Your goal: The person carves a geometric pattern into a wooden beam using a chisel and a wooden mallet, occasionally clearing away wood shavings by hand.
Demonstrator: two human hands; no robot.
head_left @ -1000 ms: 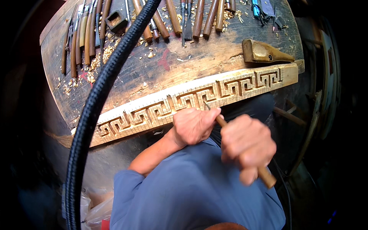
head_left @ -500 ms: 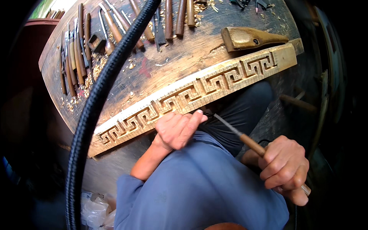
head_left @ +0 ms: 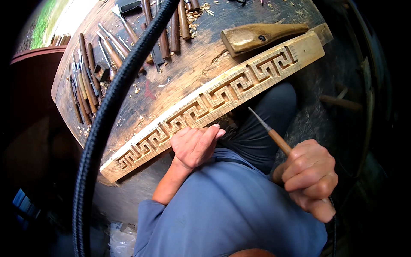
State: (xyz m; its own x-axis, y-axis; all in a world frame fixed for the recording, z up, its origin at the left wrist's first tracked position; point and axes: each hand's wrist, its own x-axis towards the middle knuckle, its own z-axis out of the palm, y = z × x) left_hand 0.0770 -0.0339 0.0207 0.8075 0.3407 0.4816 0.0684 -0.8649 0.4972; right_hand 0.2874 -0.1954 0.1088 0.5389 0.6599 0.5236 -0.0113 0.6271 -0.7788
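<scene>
A long pale wooden board [head_left: 229, 95] lies along the near edge of the workbench, its face carved with a Greek key pattern over pencilled grid lines. At the board's near edge is my left hand [head_left: 195, 146], fingers curled in, thumb side toward the right; what its fingers hold, if anything, is hidden. My right hand [head_left: 309, 173] wraps round the wooden handle of a slim carving chisel [head_left: 277, 138]. The chisel's thin metal tip points up and left, just short of the board and apart from it. Behind the board's right part rests a wooden mallet [head_left: 263, 37].
Several chisels [head_left: 85, 85] with wooden handles lie at the left of the workbench [head_left: 184, 79], more along its far side. Wood shavings are scattered among them. A black braided cable [head_left: 100, 128] crosses the view at left. A plastic bag [head_left: 123, 240] lies at lower left.
The view has shifted, so the bench and tools appear lower and further left. The chisel tip has moved away from my left hand and its handle tilts more upright. Both hands stay closed.
</scene>
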